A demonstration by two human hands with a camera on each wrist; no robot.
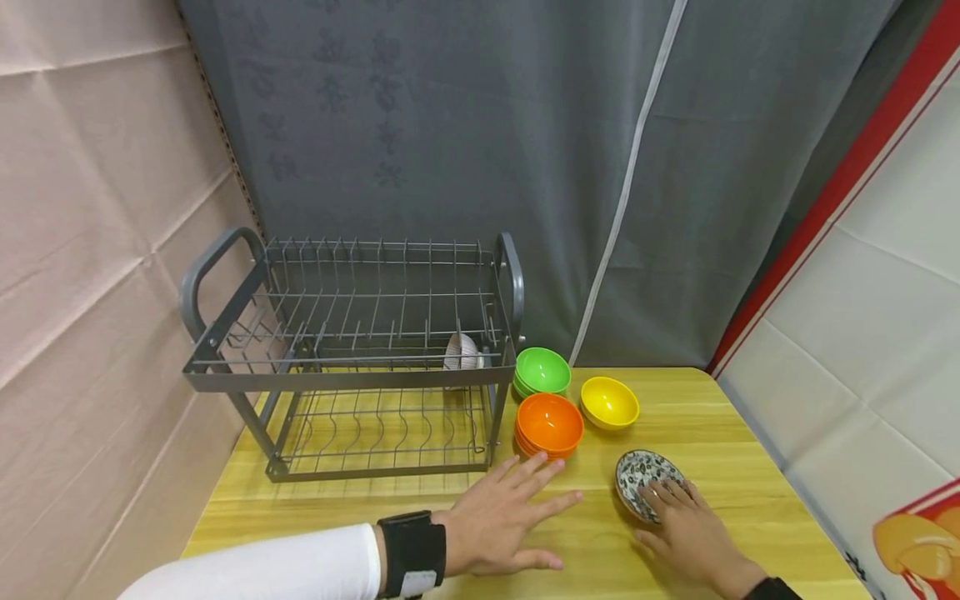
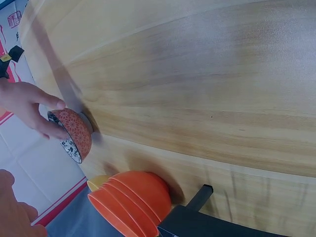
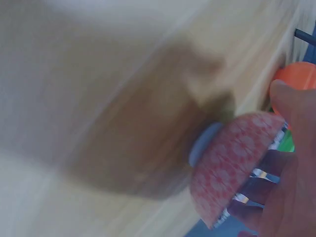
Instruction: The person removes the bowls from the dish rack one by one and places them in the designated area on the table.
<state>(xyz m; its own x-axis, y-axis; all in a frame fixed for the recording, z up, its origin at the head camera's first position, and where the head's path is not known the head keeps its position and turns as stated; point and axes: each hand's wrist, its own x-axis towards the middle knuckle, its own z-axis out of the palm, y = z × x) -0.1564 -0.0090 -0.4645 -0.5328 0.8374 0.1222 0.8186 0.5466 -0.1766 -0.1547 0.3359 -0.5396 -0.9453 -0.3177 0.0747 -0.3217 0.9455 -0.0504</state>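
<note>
- Right hand (image 1: 693, 533) grip: fingers and thumb pinch the rim of the patterned bowl (image 1: 643, 477), tilted, foot lifted, near the tabletop's (image 1: 750, 467) right edge.
- Left hand (image 1: 498, 521): flat on the tabletop, fingers spread, holding nothing, just before the orange bowls (image 1: 549, 425).
- Behind these: green bowls (image 1: 542, 372), yellow bowl (image 1: 609, 402).
- Grey dish rack (image 1: 352, 367) at rear left.
</note>
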